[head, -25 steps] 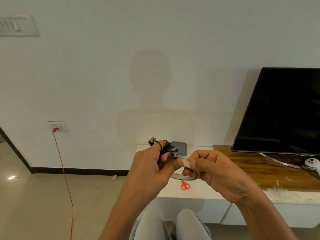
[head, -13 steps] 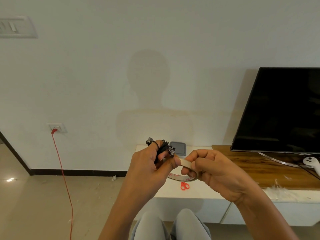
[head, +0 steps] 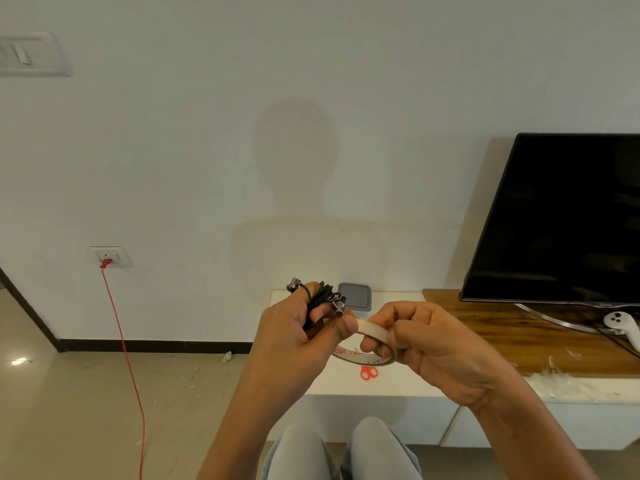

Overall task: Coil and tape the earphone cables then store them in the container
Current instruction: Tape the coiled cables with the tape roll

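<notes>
Sitting high on the wall at the far left is a pale switch plate; lower and to its right, a red cord hangs from a wall socket and trails onto the floor. Toward the middle, the left hand is raised in front of the worktop, its fingers curled round a coiled black earphone cable. The coil is bunched against the palm, a loop passes over one finger, and two metal earbuds poke out, one at the hand's top left and one at its right. This hand's thumb presses its tip on the outer face of a tape roll. Behind the coil, a grey-lidded container stands on the white worktop close to the wall, partly hidden by an earbud. Below the roll, red-handled scissors lie on the worktop. The right hand grips the tape roll, fingers curled over its top and one fingertip hooked through its hole; red print shows inside the ring. Both hands meet at the roll, in the air above the worktop. Further right, a wooden top carries a dark television on a curved stand, and a white controller rests at the frame's right edge. At the bottom, the person's knees in grey trousers show between the forearms.
</notes>
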A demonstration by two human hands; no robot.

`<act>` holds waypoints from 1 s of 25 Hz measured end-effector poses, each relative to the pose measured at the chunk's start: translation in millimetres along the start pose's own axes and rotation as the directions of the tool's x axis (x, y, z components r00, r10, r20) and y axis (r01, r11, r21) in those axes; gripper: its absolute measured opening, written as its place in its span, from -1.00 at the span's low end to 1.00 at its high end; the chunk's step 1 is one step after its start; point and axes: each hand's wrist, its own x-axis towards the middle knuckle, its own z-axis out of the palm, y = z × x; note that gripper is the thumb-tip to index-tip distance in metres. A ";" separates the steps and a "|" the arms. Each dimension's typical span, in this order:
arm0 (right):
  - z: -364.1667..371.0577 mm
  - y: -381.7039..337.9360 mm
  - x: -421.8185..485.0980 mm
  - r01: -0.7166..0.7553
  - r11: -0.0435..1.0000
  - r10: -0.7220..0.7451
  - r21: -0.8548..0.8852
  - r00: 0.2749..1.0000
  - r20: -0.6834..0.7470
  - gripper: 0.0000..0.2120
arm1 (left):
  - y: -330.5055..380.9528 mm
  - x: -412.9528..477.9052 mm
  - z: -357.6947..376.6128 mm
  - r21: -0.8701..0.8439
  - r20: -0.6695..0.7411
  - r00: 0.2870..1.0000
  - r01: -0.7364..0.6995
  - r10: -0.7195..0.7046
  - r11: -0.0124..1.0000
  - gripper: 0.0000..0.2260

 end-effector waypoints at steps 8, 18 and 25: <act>0.4 0.3 -1.0 0.015 1.000 -0.016 -0.021 1.000 -0.011 -0.63 | 1.0 -0.2 -0.8 -0.013 0.004 1.000 0.007 -0.007 1.000 -0.89; 3.5 -0.3 0.7 0.039 0.995 -0.044 -0.091 0.997 -0.055 -0.75 | -2.2 0.4 1.4 -0.016 -0.014 1.000 -0.018 0.018 1.000 -0.70; -0.6 -0.6 -1.4 0.015 0.998 -0.016 -0.066 1.000 -0.016 -0.69 | -8.6 2.6 1.1 -0.071 -0.029 1.000 0.008 -0.010 0.997 -0.74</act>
